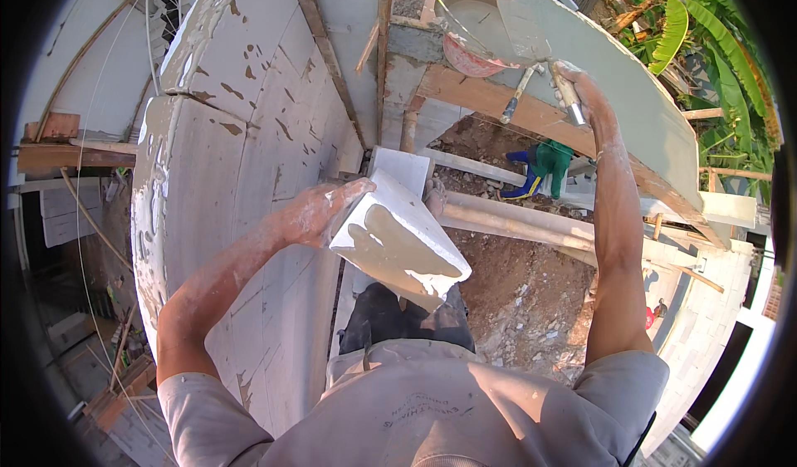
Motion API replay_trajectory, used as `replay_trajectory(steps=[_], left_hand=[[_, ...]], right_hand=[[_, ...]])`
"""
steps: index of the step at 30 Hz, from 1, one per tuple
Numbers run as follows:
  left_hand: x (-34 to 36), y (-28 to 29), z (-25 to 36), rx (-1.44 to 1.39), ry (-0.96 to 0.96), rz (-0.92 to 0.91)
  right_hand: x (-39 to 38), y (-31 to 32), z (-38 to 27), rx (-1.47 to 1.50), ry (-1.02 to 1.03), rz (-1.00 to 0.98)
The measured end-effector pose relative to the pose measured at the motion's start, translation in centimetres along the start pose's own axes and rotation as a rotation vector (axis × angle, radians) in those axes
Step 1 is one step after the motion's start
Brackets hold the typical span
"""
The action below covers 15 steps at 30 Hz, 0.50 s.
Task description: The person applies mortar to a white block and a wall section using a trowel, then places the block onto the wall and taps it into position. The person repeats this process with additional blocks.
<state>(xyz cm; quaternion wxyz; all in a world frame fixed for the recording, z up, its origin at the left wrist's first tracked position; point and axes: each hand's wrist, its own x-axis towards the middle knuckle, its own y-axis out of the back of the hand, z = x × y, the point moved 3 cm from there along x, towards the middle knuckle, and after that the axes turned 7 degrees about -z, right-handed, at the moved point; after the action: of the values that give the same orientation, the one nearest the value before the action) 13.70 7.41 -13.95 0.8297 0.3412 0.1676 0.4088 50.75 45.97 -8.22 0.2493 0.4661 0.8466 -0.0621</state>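
My left hand grips the upper left edge of a white lightweight concrete block, which is tilted in front of my body. Grey wet mortar covers most of the block's near face, with bare white patches at its edges. Out to the upper right, my right hand is closed round the pale handle of a trowel. Its flat, mortar-smeared blade lies over the rim of a reddish bucket holding grey mortar. Beside the bucket, a second tool with a dark handle points down toward the opening.
A white block wall with mortar along its top stands at my left. A grey concrete ledge runs under the bucket. Below, a person in green with blue boots is near the dirt floor. A pole crosses the opening.
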Motion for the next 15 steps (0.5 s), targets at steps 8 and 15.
replay_trajectory(steps=[8,15], left_hand=[[-0.6,-1.0,-0.8,0.084,0.038,-0.056],[-1.0,-0.6,0.6,0.089,-0.024,0.070]], right_hand=[[-32.3,-11.4,1.9,-0.075,0.043,0.013],[-43.2,-23.5,6.8,-0.867,0.240,0.147]])
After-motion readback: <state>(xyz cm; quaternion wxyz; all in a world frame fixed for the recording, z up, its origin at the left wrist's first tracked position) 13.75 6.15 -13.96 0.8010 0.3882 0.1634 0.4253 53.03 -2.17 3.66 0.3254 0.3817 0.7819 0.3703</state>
